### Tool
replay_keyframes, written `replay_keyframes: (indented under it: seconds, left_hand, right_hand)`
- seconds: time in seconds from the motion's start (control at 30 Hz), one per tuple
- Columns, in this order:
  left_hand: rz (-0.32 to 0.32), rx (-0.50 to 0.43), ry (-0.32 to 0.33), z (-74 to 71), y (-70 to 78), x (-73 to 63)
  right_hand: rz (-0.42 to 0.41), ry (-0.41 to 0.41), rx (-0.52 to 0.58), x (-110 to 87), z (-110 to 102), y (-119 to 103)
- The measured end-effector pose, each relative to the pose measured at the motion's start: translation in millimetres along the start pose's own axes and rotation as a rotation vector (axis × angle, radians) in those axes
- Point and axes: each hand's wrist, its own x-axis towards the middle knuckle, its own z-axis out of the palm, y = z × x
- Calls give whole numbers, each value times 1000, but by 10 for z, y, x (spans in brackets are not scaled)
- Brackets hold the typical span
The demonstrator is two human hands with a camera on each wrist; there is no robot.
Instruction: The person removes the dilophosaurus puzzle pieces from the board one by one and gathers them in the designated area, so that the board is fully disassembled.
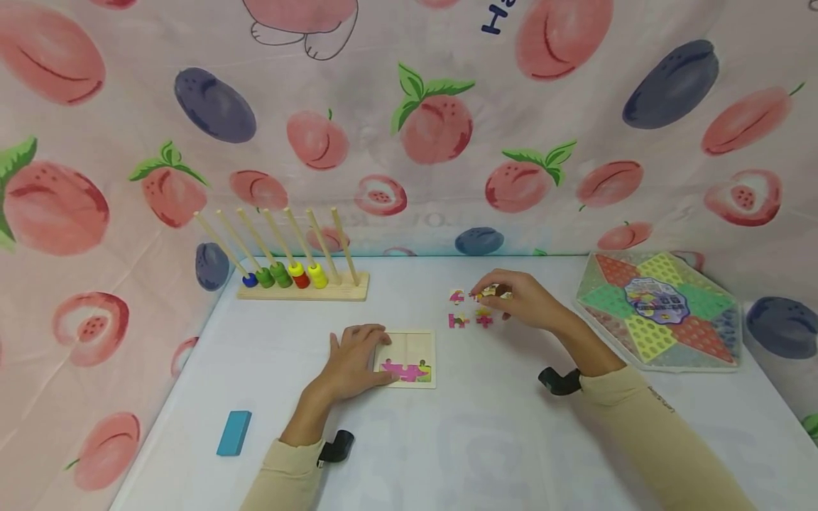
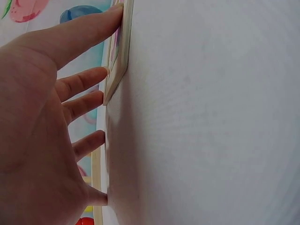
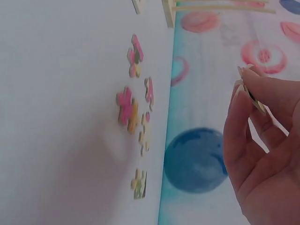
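My left hand point(image 1: 353, 362) rests at the left side of a small wooden puzzle tray point(image 1: 415, 344), its thumb on the lower edge and its fingers extended. In the left wrist view, that thumb lies across the tray rim point(image 2: 123, 56) and the other fingers are spread. Joined pink and green pieces point(image 1: 405, 370) fill the tray's lower part. My right hand point(image 1: 520, 299), raised above the table, pinches a thin puzzle piece point(image 3: 253, 97) edge-on between thumb and fingertips. Below it lie several loose puzzle pieces point(image 1: 457, 321), pink, yellow and green, some partly hidden by the hand.
A wooden bead counter point(image 1: 303, 292) with upright rods and coloured beads stands at the back left. A blue block point(image 1: 233, 433) lies at the front left. On the right is a hexagonal game board point(image 1: 658, 312) with coloured triangles. A fruit-print cloth point(image 1: 383, 142) hangs behind the table.
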Motion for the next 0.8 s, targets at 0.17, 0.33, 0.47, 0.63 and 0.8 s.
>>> replay_keyframes:
  seconds: [0.17,0.33,0.47,0.63,0.8]
  left_hand:
    - [0,-1,3,2,2,0]
    - [0,-4,3,0,-2,-2]
    - [2,-3,3,-4,-1,-4]
    - [-2,-3,2,-9,5,-4]
    - [-2,-1,6,-20,15,-6]
  right_hand:
    - [128,28,42,-121,-109,144]
    - [247,41,15,-207,-155,277]
    - [304,21,-15,-223,-129,409]
    - [325,0,-47,-197,-81,556]
    - [321,5,-43,-202,-64,618]
